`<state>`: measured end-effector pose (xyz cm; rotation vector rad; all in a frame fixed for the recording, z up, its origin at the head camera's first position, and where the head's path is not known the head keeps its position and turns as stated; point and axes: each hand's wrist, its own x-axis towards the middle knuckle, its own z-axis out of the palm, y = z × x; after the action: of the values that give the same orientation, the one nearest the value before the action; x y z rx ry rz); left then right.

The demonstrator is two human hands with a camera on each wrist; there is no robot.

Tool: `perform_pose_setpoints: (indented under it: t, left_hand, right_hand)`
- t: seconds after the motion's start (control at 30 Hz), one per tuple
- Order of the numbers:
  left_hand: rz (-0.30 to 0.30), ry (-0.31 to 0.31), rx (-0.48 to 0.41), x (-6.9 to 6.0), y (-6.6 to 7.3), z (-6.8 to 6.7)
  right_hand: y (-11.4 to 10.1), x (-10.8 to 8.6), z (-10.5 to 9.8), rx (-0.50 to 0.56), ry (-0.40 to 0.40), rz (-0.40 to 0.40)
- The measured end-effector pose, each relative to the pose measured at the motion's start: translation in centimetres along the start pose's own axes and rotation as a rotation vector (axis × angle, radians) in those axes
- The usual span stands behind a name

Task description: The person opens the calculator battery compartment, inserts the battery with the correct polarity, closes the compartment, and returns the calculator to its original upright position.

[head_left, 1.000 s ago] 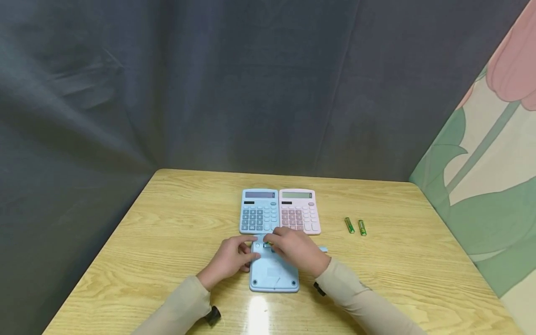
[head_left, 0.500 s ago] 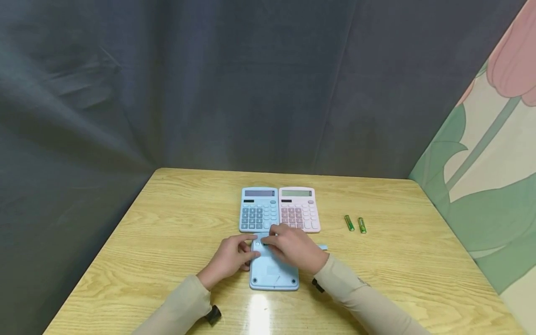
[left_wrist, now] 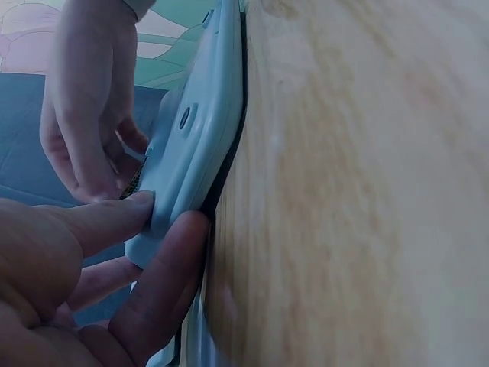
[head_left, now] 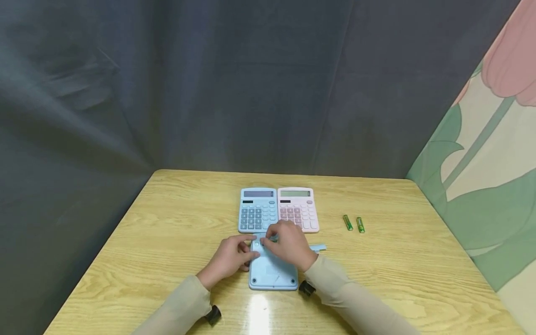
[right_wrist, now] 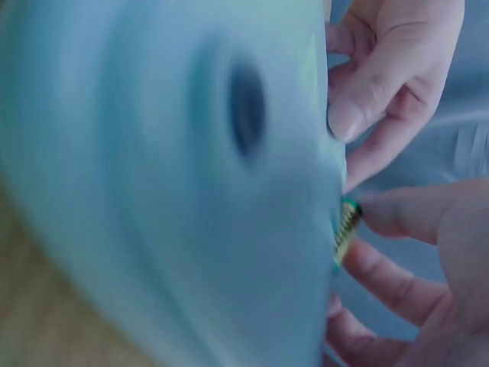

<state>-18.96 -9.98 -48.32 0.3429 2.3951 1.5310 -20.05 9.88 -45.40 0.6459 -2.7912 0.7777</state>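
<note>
A blue calculator (head_left: 272, 272) lies face down near the front of the table. My left hand (head_left: 229, 256) grips its left edge, thumb on the back and fingers along the side, as the left wrist view also shows (left_wrist: 114, 283). Over the calculator's upper part, my right hand (head_left: 289, 244) pinches a green and gold battery (right_wrist: 347, 231) between thumb and finger. That battery sits partly below the calculator's back surface in the right wrist view; its far end is hidden.
A blue calculator (head_left: 257, 211) and a pink calculator (head_left: 307, 214) lie face up behind, side by side. Two green batteries (head_left: 348, 222) (head_left: 360, 224) rest to the right. A light blue strip (head_left: 318, 247) lies beside my right wrist. Dark cloth (head_left: 251, 83) hangs behind the table.
My right hand has turned and its wrist has shifted left, uncovering more of the light blue strip. The left hand keeps its grip on the calculator's edge.
</note>
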Motion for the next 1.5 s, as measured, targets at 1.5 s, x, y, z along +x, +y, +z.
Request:
perform_pose_setpoints:
  t: [1.5]
  left_hand:
    - [-0.01, -0.017, -0.026, -0.5, 0.4, 0.6]
  right_hand:
    - [0.9, 0.0, -0.1, 0.297, -0.181, 0.273]
